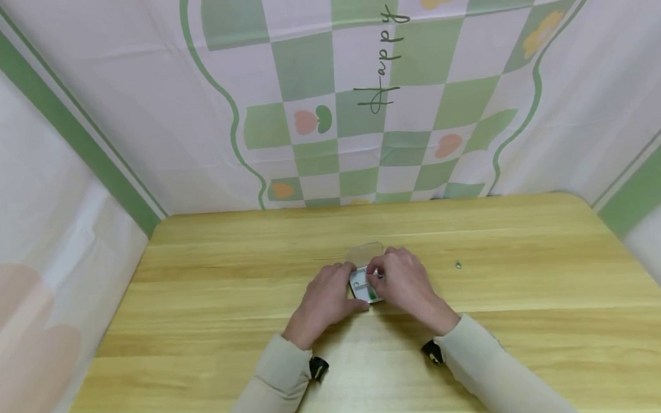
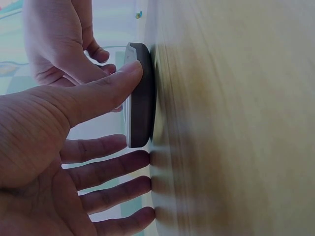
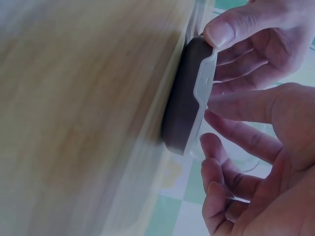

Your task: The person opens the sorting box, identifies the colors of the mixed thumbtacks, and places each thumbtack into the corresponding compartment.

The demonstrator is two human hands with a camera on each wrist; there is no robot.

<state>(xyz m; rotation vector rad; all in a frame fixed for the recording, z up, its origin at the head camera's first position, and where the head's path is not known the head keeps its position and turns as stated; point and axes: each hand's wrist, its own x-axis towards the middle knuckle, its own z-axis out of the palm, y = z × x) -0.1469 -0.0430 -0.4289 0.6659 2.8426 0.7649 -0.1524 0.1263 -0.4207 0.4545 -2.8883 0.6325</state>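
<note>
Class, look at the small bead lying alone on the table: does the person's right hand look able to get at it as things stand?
Probably yes. The bead lies on bare table on the right hand side, nothing between, though that hand is busy at the small case.

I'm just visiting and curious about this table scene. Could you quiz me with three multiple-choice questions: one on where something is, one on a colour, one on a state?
1. Where does the small bead lie?
A. right of the hands
B. left of the hands
C. inside the case

2. What colour are the sleeves?
A. red
B. beige
C. black

3. How is the case's clear lid?
A. shut
B. missing
C. open

Answers:
A, the bead sits alone on the wooden table, right of the right hand.
B, both are pale beige.
C, it is flipped back behind the small case, which the left hand steadies.
</note>
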